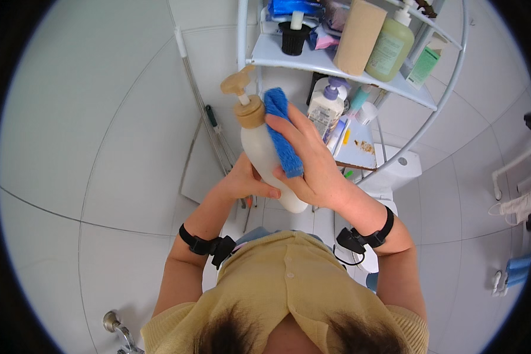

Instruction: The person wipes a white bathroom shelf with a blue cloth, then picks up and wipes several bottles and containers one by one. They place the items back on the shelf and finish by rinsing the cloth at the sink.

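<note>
A white pump bottle [259,147] with a tan pump top [249,112] is held up in front of me, leaning so that its top points up and left. My left hand [244,182] grips its lower part, the thumb across the front and the other fingers hidden behind. On the bottle's right side lies a folded blue cloth [284,138], pressed there by my right hand [312,159]. The right fingers curl over the cloth near the pump collar.
Ahead stands a pale blue corner shelf [330,68] with a green pump bottle [390,50], a brown cylinder [360,36] and a white purple-topped bottle [326,109]. Long poles [203,106] lean at the left. A toilet [395,171] is behind the shelf. A metal tap [119,327] sits lower left.
</note>
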Demonstrator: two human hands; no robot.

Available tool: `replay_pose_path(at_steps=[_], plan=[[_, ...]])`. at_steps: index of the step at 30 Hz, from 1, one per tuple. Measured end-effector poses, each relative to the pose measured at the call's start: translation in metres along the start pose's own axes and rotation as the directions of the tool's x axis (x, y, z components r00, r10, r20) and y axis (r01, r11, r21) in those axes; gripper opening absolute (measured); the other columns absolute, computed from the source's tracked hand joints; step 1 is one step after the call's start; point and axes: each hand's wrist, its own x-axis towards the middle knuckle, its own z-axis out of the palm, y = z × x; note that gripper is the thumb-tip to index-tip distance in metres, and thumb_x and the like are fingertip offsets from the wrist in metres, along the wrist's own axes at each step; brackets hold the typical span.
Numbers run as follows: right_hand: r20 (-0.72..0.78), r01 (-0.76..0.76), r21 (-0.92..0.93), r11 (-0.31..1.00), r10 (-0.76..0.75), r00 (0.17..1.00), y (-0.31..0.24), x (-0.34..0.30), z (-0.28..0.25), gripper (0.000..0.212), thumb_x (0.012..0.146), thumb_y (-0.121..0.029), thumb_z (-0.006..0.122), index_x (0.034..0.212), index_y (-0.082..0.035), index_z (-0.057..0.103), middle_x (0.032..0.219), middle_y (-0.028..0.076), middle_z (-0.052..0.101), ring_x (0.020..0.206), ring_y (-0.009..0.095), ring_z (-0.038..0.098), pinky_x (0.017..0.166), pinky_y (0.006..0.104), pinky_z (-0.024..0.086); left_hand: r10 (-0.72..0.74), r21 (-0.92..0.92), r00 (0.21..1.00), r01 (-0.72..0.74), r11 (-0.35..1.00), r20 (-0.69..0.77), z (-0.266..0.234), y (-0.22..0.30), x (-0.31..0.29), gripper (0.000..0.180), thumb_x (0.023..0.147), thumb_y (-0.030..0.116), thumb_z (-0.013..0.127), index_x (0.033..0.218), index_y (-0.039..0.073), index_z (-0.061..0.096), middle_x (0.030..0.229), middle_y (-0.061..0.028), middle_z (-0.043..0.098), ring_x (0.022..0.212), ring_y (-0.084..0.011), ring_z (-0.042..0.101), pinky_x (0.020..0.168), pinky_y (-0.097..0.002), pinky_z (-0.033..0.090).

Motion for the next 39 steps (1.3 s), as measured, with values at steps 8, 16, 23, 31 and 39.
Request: replay_pose_path(at_steps=[8,16,23,31,39], plan=[[0.186,-0.373,0.140,0.917,0.346,0.920,0.046,-0.088,0.043,0.098,0.072,-0.032,0.086,0.147,-0.005,0.030,0.147,0.025,0.034,0.134,0.042,0.038,0.111,0.0464,0.033,0.153,-0.044,0.918,-0.182,0.982,-0.367,0.003,-0.016,0.005,0.095,0.067,0.027,0.087,0.143,0.002,0.036,0.143,-0.0182,0.047,0.133,-0.0310,0.046,0.107,-0.0473,0.042],[0.294,-0.552,0.637,0.538,0.492,0.819,0.078,-0.122,0.047,0.079,0.084,-0.010,0.076,0.149,-0.011,0.031,0.140,0.010,0.046,0.122,0.024,0.053,0.102,0.0372,0.045,-0.029,-0.098,0.961,0.002,0.995,-0.273,-0.009,-0.035,-0.009,0.070,0.071,-0.005,0.080,0.132,0.002,0.046,0.129,-0.0090,0.058,0.122,-0.0215,0.054,0.104,-0.0400,0.044],[0.475,-0.695,0.718,-0.046,0.762,0.440,0.098,-0.137,0.043,0.042,0.090,-0.016,0.072,0.126,-0.003,0.055,0.103,0.009,0.067,0.080,0.015,0.066,0.070,0.0300,0.055,0.031,0.152,0.921,0.031,0.988,-0.387,0.000,-0.053,0.014,0.060,0.072,-0.006,0.081,0.125,0.001,0.053,0.122,-0.0068,0.062,0.114,-0.0182,0.060,0.099,-0.0365,0.048],[0.486,-0.809,0.553,0.200,0.711,0.508,0.099,-0.123,-0.005,0.034,0.092,-0.017,0.068,0.120,-0.002,0.058,0.097,0.008,0.066,0.077,0.016,0.067,0.064,0.0285,0.054,0.320,0.501,0.737,0.029,0.865,-0.595,-0.006,-0.101,0.063,0.067,0.073,0.007,0.083,0.129,0.003,0.046,0.119,-0.0108,0.063,0.111,-0.0223,0.062,0.094,-0.0363,0.049],[0.471,-0.794,0.576,0.194,0.715,0.517,0.107,-0.095,-0.027,0.036,0.093,-0.015,0.066,0.126,-0.003,0.056,0.100,0.007,0.066,0.082,0.013,0.065,0.067,0.0278,0.052,0.431,0.672,0.689,0.110,0.732,-0.582,-0.054,-0.114,0.149,0.066,0.070,0.008,0.083,0.125,0.002,0.048,0.116,-0.0182,0.064,0.109,-0.0332,0.062,0.091,-0.0404,0.049]])
